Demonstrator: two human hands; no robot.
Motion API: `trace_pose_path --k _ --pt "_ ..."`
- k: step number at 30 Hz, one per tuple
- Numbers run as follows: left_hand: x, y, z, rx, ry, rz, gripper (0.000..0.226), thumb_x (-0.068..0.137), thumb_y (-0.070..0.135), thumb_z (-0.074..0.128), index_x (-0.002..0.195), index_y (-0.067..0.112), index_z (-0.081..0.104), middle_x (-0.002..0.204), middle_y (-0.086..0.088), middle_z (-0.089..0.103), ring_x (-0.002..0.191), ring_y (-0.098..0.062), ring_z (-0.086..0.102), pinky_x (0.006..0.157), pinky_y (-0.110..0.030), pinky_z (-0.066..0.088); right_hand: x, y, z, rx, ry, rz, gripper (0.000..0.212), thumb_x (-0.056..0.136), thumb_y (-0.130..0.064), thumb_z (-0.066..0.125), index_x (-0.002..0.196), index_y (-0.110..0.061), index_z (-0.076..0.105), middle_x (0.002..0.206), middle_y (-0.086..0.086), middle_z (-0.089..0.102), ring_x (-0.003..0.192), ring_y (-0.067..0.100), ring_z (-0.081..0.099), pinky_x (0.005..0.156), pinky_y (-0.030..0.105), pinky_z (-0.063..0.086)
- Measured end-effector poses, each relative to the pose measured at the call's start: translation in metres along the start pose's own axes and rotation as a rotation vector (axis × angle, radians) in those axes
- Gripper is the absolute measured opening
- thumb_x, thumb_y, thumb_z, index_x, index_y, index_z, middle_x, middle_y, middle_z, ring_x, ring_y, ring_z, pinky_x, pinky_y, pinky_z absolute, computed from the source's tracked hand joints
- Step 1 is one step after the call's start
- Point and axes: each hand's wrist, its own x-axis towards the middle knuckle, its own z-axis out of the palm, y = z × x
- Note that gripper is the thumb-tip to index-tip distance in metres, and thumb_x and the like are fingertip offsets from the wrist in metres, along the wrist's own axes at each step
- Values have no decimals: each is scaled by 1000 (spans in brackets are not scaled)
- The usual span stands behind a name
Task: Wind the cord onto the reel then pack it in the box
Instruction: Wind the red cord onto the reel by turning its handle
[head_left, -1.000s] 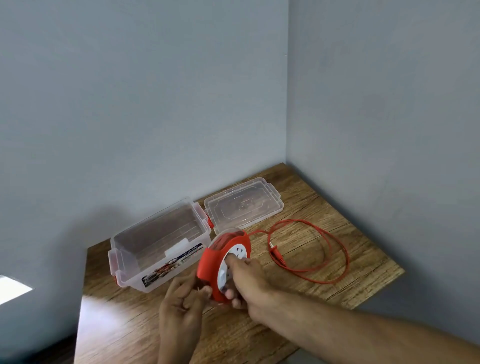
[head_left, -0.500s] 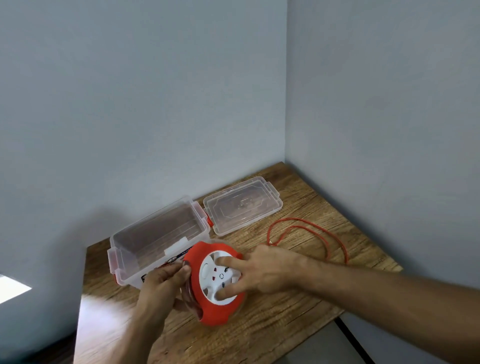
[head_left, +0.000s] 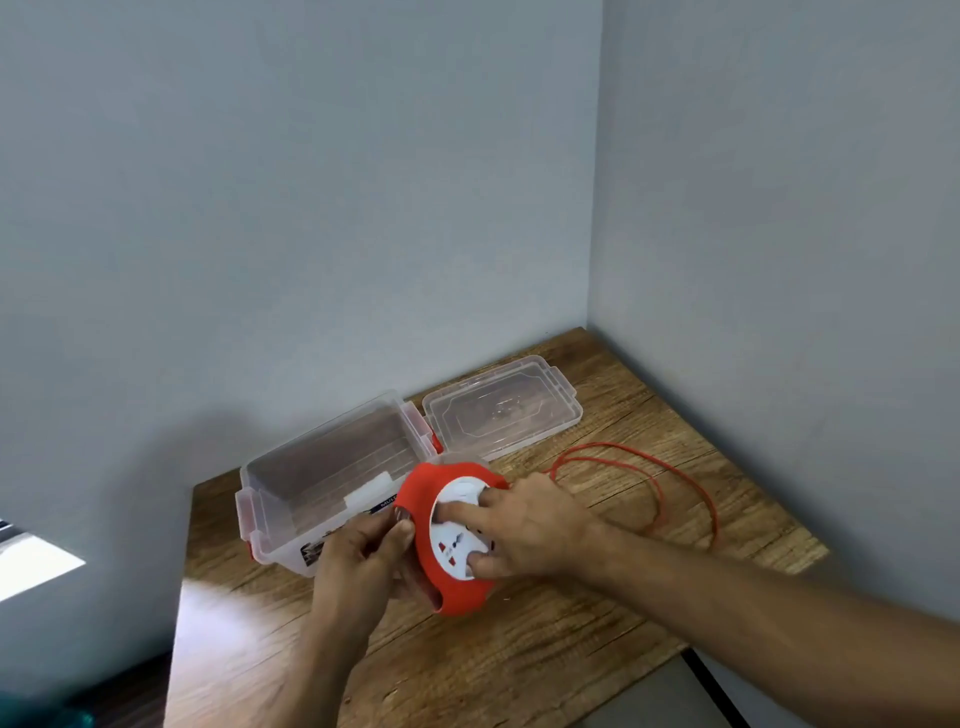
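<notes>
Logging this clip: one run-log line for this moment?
step: winding | left hand grips reel | right hand on reel face | cord partly loose | box open

I was looking into a plain indoor room corner, probably a home or small office: bare grey-blue walls (head_left: 311, 208) met behind a wood-grain worktop (head_left: 519, 649) carrying a clear plastic storage box (head_left: 291, 519).
</notes>
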Motion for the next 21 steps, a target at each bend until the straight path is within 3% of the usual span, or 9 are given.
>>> trace_pose_path --k 2,4,8,10,13,16,17,19,21 --pt "3 -1 -2 -36 17 39 35 100 10 61 84 34 81 95 -14 79 69 -20 79 49 -28 62 4 -17 8 143 85 296 70 80 -68 51 138 -33 37 99 10 75 81 34 72 62 35 53" --pt "5 -2 1 -64 28 65 31 99 7 62 88 29 81 102 -18 75 74 -23 79 54 -33 64 12 -29 12 481 147 680 75 71 -74 51 134 -35 41 101 5 75 89 30 71 71 35 53" --pt "8 -1 14 -47 73 79 23 99 10 63 102 28 77 109 -12 75 90 -25 78 66 -27 64 38 -30 7 1091 207 1151 67 76 -61 67 132 -27 50 107 -6 64 89 16 64 72 31 58" --pt "12 6 17 -48 33 61 17 96 23 66 107 34 74 110 -5 77 98 -20 75 75 -32 64 45 -27 3 1144 232 1184 64 78 -55 68 133 -28 48 115 -2 64 91 17 63 72 32 60" --pt "26 27 19 144 6 143 9 82 52 71 88 45 70 86 9 80 79 -10 77 75 -39 65 51 -19 0 1181 278 1197 61 85 -54 65 136 -27 44 108 0 69 66 12 68 42 21 49" --pt "47 47 19 341 94 189 15 91 38 73 79 28 73 66 12 72 55 -16 75 61 -45 67 52 -16 -9 1274 213 1139 57 93 -55 56 134 -19 45 77 5 75 44 15 67 36 24 49" --pt "53 52 18 337 108 160 18 92 35 73 85 18 78 64 11 72 49 -16 74 54 -43 67 49 -14 -12 1183 186 1072 54 95 -55 54 130 -14 50 77 6 76 49 19 71 40 29 55" --pt "63 57 13 317 113 112 23 93 32 72 94 11 80 63 9 73 46 -17 73 45 -39 64 39 -4 -17 687 161 877 49 96 -51 53 124 -12 59 96 9 76 76 26 74 63 39 62" --pt "71 60 8 254 120 76 21 94 32 70 97 13 80 59 11 74 44 -16 73 38 -32 60 27 9 -19 258 150 580 44 98 -40 56 136 -21 49 123 12 66 92 34 70 75 44 59"
